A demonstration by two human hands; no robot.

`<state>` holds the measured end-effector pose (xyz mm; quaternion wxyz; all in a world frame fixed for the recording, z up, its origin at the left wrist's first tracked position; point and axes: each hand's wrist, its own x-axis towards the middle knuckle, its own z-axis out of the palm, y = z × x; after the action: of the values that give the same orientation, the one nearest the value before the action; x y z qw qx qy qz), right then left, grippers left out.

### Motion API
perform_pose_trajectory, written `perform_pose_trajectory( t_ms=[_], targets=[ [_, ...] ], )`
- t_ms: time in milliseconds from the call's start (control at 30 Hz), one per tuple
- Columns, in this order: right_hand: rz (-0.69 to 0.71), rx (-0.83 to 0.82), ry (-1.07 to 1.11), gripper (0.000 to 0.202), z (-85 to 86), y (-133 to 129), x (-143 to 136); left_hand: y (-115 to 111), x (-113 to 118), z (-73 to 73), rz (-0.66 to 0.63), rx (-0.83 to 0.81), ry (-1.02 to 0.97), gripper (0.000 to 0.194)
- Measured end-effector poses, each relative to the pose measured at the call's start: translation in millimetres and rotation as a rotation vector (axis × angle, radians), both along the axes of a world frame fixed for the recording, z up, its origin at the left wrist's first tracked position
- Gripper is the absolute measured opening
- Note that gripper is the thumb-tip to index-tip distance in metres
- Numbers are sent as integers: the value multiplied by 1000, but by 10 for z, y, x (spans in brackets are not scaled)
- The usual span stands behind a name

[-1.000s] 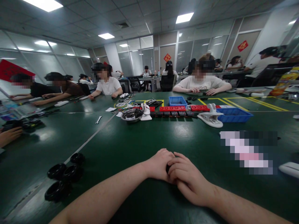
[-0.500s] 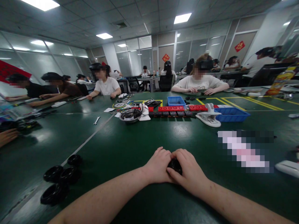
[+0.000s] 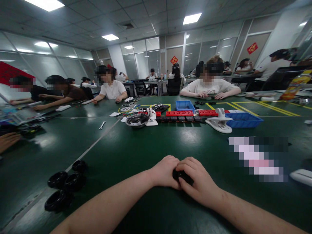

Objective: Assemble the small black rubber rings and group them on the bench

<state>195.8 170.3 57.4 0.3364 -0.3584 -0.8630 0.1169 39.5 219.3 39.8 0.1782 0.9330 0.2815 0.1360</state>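
Both hands meet around a glossy black round part [image 3: 183, 177] low in the middle of the view, over the green table [image 3: 117, 146]. My left hand [image 3: 166, 171] wraps its left side, with the fingertips hidden behind it. My right hand [image 3: 198, 178] grips it from the right, index finger over the top and thumb along the near side. On the table at the left lie several black rings [image 3: 58, 179], grouped close together and of similar glossy look.
Further off are a metal bowl with cables [image 3: 136, 120], a red power strip [image 3: 181, 113], a white clamp [image 3: 220, 122], blue trays [image 3: 244, 120] and a wrench [image 3: 102, 125]. A white object [image 3: 302, 176] lies at the right. People sit around the tables.
The right hand has shifted slightly right and its fingers have moved on the black part, which now shows wider between the hands. The view has shifted slightly.
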Motion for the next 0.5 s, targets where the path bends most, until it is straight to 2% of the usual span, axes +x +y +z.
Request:
perform_pose_trajectory(
  t_ms=[167,267,400,500],
  targets=[
    [247,81,-27,23,39,-55,6,60,-24,-45,-52,11,-25,37],
    [339,95,2,22,21,-62,-1,67,-35,-51,-75,24,-24,40],
    [372,105,90,23,-5,-54,-13,43,-38,-46,-75,46,-6,40],
    [286,124,82,25,4,-52,-3,12,-32,-55,-42,59,0,48]
  ],
)
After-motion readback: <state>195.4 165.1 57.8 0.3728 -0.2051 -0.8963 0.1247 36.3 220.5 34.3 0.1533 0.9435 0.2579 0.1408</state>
